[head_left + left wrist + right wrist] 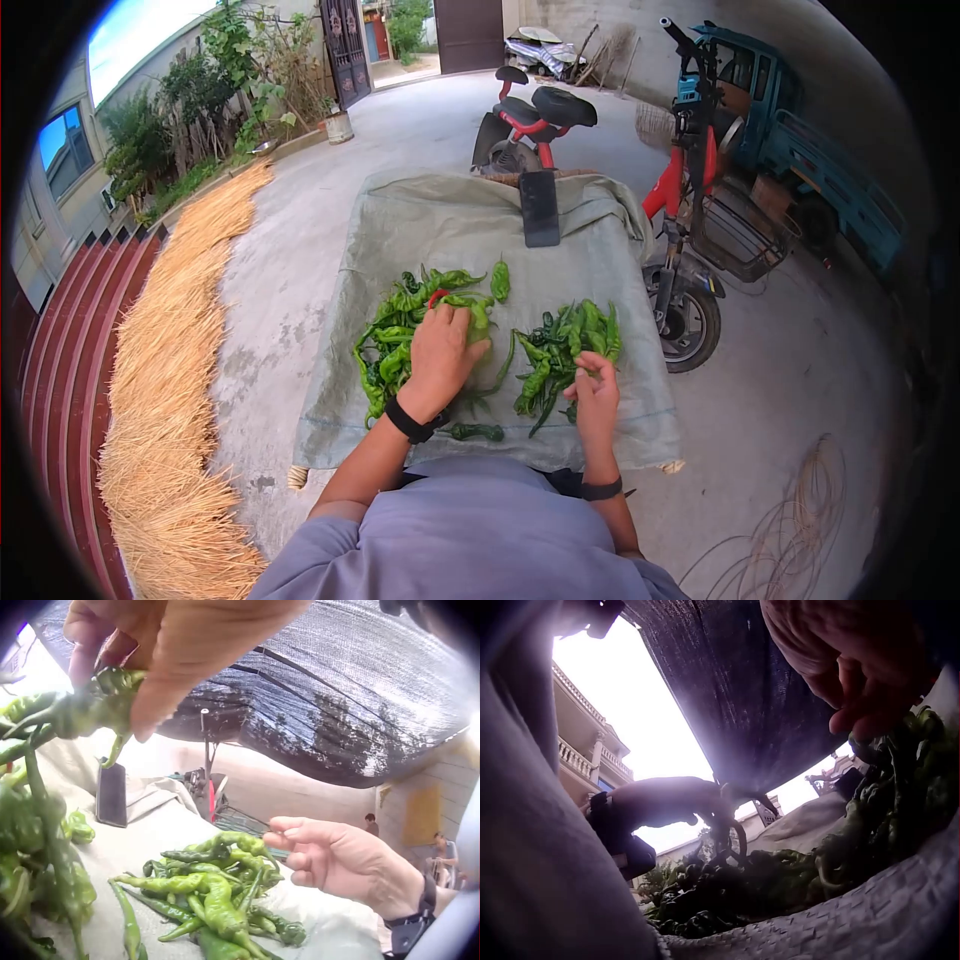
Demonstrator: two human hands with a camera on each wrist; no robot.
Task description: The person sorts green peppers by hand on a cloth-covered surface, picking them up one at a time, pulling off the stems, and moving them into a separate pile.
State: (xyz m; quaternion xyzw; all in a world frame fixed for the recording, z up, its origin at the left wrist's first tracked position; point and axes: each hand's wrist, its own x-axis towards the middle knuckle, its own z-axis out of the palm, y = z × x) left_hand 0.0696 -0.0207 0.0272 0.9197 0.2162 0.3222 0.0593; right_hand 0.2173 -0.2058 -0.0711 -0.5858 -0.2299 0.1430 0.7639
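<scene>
Green peppers lie in two piles on a pale cloth. Over the left pile, beside a red pepper, is my left hand. The left wrist view shows that left hand pinching green peppers between thumb and fingers. My right hand is at the near right edge of the right pile. Its fingers are loosely bent just beside the pile, and no pepper shows clearly between them. Single peppers lie apart from the piles.
A black phone lies at the cloth's far edge. Beyond stand a red-framed seat, a red electric bike and a blue cargo vehicle. Straw covers ground at left; coiled wire lies at lower right.
</scene>
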